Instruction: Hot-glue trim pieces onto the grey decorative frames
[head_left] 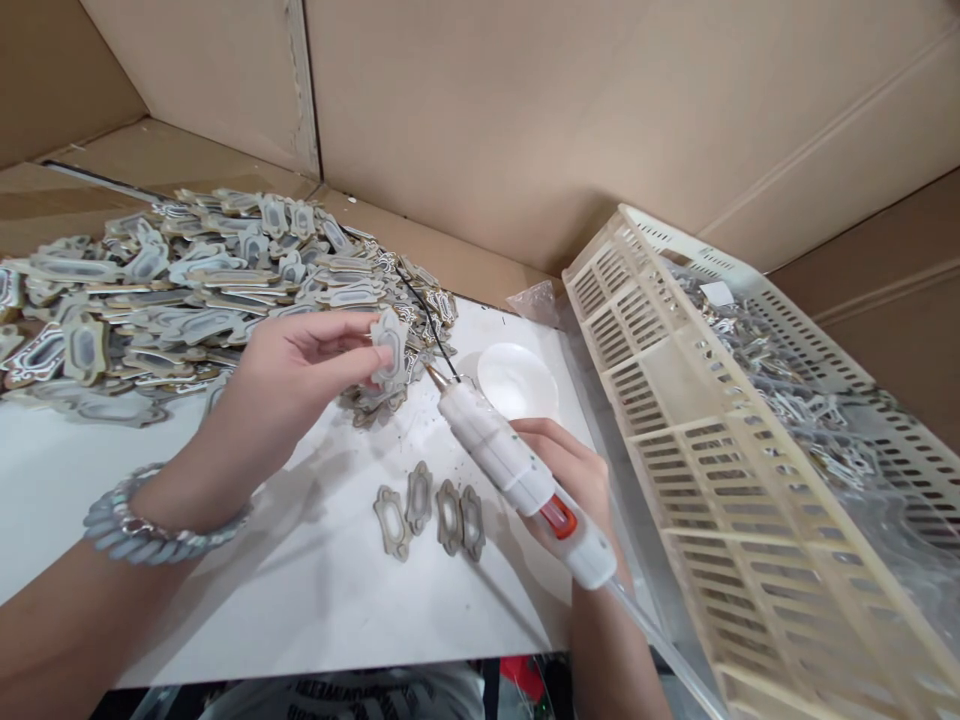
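Observation:
Between thumb and fingers, my left hand (289,385) pinches a small grey frame-shaped plate (388,345) with a raised oblong centre. My right hand (566,480) is wrapped round a white hot glue gun (495,450), whose metal nozzle points up and left, close to the plate but apart from it. A clear glue stick (667,650) sticks out of the gun's rear. Below the hands, several similar plates (450,515) lie in a loose row on the white board (315,610). My right fingers are partly hidden behind the gun.
A large heap of such plates (202,290) covers the left and back of the board. Behind the gun sits a white round dish (517,380). To the right, a cream slotted plastic crate (652,420) holds metal pieces and clear bags. Cardboard walls (480,130) enclose the back.

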